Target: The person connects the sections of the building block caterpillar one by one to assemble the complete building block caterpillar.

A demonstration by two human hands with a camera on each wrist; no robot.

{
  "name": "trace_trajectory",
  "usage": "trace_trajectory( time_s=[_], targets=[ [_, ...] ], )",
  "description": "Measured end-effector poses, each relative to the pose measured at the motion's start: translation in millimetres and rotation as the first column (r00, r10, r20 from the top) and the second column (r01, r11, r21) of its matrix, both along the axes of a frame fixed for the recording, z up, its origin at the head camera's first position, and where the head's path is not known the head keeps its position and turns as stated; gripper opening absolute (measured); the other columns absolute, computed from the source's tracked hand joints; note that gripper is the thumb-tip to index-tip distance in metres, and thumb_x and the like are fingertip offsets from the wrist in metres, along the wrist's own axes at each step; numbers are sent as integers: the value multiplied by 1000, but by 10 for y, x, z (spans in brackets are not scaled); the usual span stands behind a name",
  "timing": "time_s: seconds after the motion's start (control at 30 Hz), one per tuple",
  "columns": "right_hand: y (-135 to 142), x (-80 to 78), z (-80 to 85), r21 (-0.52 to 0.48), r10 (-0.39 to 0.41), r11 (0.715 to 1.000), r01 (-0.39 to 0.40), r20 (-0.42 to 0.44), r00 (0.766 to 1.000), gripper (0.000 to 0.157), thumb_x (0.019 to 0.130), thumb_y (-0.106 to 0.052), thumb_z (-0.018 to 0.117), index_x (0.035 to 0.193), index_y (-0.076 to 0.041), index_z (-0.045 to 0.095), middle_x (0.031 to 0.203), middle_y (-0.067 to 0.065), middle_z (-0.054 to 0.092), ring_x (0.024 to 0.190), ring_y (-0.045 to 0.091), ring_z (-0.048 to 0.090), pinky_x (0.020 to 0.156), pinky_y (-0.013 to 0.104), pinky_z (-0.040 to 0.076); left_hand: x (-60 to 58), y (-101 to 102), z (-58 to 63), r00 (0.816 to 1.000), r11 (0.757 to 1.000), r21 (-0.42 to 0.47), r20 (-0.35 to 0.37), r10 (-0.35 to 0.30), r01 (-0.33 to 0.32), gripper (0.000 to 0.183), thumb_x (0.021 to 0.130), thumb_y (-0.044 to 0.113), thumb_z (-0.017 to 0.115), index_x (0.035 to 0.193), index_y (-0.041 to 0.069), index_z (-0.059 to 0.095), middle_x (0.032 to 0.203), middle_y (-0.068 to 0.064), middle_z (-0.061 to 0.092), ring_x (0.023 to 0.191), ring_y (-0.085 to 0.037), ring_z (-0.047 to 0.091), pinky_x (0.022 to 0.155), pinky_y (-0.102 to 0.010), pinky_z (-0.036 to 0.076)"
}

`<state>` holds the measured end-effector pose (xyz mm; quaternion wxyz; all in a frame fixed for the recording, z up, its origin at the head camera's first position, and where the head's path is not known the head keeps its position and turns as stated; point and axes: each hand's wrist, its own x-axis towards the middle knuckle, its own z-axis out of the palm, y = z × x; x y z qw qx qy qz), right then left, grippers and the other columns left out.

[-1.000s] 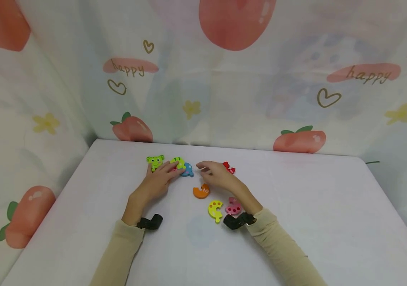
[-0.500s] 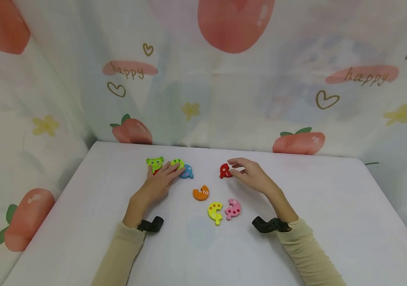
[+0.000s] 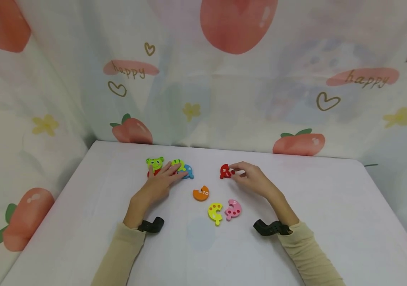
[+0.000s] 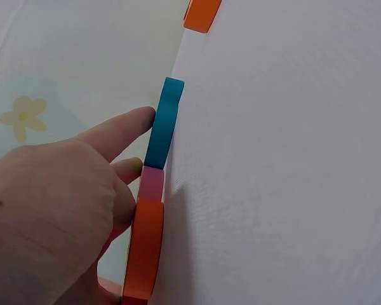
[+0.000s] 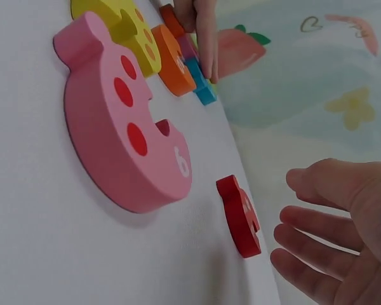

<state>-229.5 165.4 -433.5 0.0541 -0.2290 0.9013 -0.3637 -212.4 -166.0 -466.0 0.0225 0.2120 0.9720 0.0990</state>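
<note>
My left hand [image 3: 158, 183] rests with extended fingers over a row of joined puzzle pieces. A green animal-head piece [image 3: 155, 162] lies at the row's left end and a blue piece [image 3: 189, 171] at its right, beside a striped green one [image 3: 177, 163]. In the left wrist view a fingertip meets the blue piece; pink [image 4: 152, 183] and orange [image 4: 146, 248] pieces follow below it. Right beside a red puzzle piece marked 8 [image 3: 224, 171], my right hand [image 3: 252, 178] hovers with parted, slightly bent fingers. The right wrist view shows a gap between them.
Nearer me on the white table [image 3: 196, 254] lie an orange piece marked 10 [image 3: 201, 194], a yellow spotted piece [image 3: 213, 212] and a pink spotted piece [image 3: 234, 208]. Behind the table hangs a printed cloth [image 3: 239, 107].
My right hand has moved right, from near the blue piece to the red piece's right side, then slightly down toward it. The left hand has stayed on the row.
</note>
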Motion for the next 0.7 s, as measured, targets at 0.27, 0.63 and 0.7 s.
trace_trajectory(
  time_s=[0.27,0.63,0.7],
  targets=[
    [-125,90,57,68,92,993,-97,68,993,28,89,-15,69,114,-3,67,111,11,70,105,26,63,92,42,55,-29,14,5,1000,1000,12,-8,-3,3,61,97,2,46,145,41,42,160,6,31,151,-28,21,109,-77,8],
    [-378,350,145,282,302,886,-369,254,919,50,83,-24,76,127,-6,60,130,7,59,117,23,55,102,42,49,-21,1,-27,1000,1000,16,17,12,-13,59,98,5,46,145,42,42,160,6,30,151,-29,19,109,-77,6],
    [-397,396,163,307,309,870,-385,268,912,51,81,-25,77,127,-9,61,133,7,57,118,22,53,99,41,50,-17,-4,-25,1000,1000,18,25,16,-17,59,98,5,46,145,42,41,160,6,29,152,-29,18,109,-77,5]
  ],
)
